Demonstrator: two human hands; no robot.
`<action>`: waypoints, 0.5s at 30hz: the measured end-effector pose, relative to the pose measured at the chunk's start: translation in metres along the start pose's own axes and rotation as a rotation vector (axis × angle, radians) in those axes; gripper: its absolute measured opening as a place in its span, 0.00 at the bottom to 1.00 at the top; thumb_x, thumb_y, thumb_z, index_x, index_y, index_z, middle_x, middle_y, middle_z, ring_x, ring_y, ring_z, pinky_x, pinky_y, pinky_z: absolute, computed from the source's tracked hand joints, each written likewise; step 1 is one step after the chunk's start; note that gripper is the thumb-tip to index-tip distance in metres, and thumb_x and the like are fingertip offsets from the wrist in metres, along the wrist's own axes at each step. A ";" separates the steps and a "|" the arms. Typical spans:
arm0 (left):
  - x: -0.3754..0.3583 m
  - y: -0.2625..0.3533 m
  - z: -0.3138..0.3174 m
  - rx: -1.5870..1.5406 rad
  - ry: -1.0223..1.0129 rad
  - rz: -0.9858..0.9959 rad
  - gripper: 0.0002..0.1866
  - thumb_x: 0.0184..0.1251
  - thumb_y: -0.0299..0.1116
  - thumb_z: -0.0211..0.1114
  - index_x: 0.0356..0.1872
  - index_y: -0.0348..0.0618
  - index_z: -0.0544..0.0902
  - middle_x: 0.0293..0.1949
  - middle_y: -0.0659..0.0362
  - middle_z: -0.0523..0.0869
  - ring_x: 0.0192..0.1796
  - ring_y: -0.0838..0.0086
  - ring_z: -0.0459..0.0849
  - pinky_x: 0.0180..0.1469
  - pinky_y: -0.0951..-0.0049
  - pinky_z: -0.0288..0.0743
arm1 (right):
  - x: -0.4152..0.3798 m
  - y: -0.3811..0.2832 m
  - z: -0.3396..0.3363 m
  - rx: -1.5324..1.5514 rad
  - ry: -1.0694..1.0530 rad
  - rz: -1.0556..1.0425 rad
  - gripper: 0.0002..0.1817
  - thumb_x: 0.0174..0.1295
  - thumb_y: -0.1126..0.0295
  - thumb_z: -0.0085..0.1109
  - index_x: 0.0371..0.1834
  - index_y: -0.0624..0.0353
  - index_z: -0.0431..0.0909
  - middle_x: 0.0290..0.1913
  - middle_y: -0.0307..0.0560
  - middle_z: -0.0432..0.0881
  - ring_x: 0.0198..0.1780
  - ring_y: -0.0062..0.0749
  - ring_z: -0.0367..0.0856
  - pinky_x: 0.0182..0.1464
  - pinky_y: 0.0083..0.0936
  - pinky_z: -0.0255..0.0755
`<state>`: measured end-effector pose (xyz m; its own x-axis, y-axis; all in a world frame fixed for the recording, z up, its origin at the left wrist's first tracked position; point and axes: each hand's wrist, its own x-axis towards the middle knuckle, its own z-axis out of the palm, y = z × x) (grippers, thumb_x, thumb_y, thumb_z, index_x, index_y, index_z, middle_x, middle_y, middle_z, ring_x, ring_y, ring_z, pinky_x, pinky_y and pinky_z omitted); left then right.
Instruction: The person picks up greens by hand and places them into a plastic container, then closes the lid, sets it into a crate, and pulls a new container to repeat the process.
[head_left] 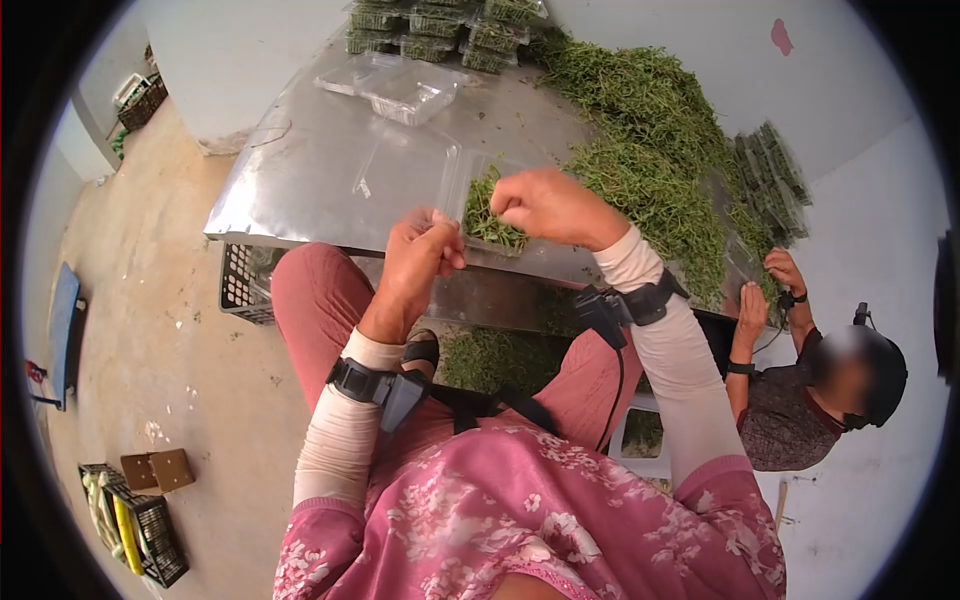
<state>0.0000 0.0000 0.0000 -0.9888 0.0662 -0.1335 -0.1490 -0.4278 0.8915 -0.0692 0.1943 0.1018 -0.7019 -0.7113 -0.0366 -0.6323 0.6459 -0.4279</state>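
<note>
Nearest the camera, across the bottom of the frame: pink floral shirt (470,490) of a person apparently seated, with pale arm sleeves (675,365) extending up toward the centre. At the centre, on the near edge of a metal table (285,185): transparent plastic container (508,166) partly filled with leafy green sprigs (488,232), its lid (415,160) folded flat to the left, probably so as to leave the filling side exposed and close to both hands. Left hand (425,245) beside the container's left edge, thumb and fingers bent toward each other; right hand (555,208) just above the sprigs, fingers curled inward. Fingertips partly hidden on both; impossible to tell how fully closed, or whether gripping anything. Large heap of greens (650,140) at upper right, presumably there for a short reach. Other open containers (410,95) beyond the lid; filled boxes (430,25) stacked at top centre, another stack (770,180) at right, seemingly piled to save space. Second person (790,415) at lower right, both hands near the heap's lower end. Black crate (245,285) below the table's left part. No brand, label or writing legible anywhere.
</note>
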 end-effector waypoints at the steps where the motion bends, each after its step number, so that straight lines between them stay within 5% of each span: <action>1: 0.000 0.000 0.001 0.001 0.000 0.000 0.07 0.69 0.32 0.61 0.38 0.39 0.77 0.28 0.59 0.82 0.25 0.77 0.80 0.27 0.79 0.68 | -0.003 -0.003 -0.008 -0.003 0.046 0.027 0.07 0.57 0.73 0.59 0.37 0.63 0.83 0.33 0.56 0.86 0.35 0.40 0.87 0.40 0.35 0.77; 5: -0.006 -0.006 0.002 -0.009 0.000 -0.025 0.07 0.69 0.33 0.61 0.38 0.40 0.77 0.28 0.60 0.82 0.25 0.78 0.79 0.27 0.79 0.67 | -0.012 0.004 -0.013 -0.124 0.188 0.095 0.07 0.57 0.76 0.57 0.37 0.64 0.82 0.34 0.58 0.85 0.35 0.48 0.86 0.38 0.35 0.77; 12: -0.004 -0.001 0.004 0.001 0.009 -0.018 0.07 0.69 0.34 0.61 0.37 0.40 0.77 0.28 0.60 0.81 0.25 0.78 0.79 0.27 0.79 0.68 | -0.002 0.005 0.031 -0.438 -0.007 0.068 0.06 0.57 0.78 0.54 0.30 0.57 0.81 0.33 0.56 0.83 0.42 0.56 0.82 0.54 0.48 0.67; 15: -0.003 0.001 0.004 0.012 0.020 -0.020 0.07 0.69 0.34 0.61 0.37 0.40 0.77 0.28 0.60 0.81 0.25 0.78 0.79 0.27 0.79 0.68 | -0.002 0.011 0.027 -0.396 0.049 0.034 0.06 0.59 0.76 0.55 0.34 0.59 0.82 0.34 0.55 0.84 0.41 0.56 0.83 0.51 0.46 0.71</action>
<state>0.0029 0.0033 0.0032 -0.9856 0.0567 -0.1594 -0.1685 -0.4153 0.8939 -0.0657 0.1953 0.0730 -0.7334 -0.6798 0.0021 -0.6792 0.7325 -0.0458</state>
